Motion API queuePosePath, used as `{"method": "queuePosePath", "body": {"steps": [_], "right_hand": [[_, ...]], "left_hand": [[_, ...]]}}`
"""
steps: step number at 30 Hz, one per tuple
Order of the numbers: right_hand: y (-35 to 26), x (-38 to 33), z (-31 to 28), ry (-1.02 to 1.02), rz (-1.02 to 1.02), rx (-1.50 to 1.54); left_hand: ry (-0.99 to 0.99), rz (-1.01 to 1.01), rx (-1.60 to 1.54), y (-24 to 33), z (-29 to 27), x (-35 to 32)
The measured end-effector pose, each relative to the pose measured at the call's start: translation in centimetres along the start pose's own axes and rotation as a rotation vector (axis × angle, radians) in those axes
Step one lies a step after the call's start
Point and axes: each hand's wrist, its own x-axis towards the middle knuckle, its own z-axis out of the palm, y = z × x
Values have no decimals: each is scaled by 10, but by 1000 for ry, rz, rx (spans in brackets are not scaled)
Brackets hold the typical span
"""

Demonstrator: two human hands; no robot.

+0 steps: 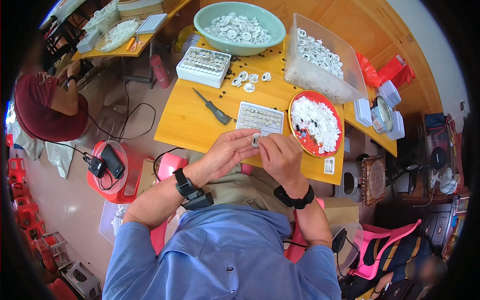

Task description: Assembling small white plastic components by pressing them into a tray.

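Observation:
A small round white plastic piece with a dark part in it (256,140) is pinched between the fingertips of my two hands, just in front of the table's near edge. My left hand (230,152) grips it from the left, palm partly turned up. From the other side my right hand (281,156) closes on it with thumb and fingers, which hide part of it. Right beyond my fingers lies a white tray (250,104) with rows of silver, coin-like discs. A red round plate (303,141) heaped with small white parts sits beside my right hand.
A screwdriver (216,111) lies left of the tray. Behind it are stacked trays (200,80), loose white pieces (249,87) and small black bits. A green basin (235,49) and clear tub (320,91) hold more white pieces. Other people (50,107) sit at left and lower right.

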Motion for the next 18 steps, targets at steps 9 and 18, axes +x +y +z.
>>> {"method": "queuePosePath", "body": {"steps": [9, 18], "right_hand": [[2, 0, 1, 13, 44, 99], [23, 2, 5, 112, 128, 84]], "left_hand": [[7, -1, 70, 0, -1, 0], [22, 9, 52, 0, 3, 0]]}}
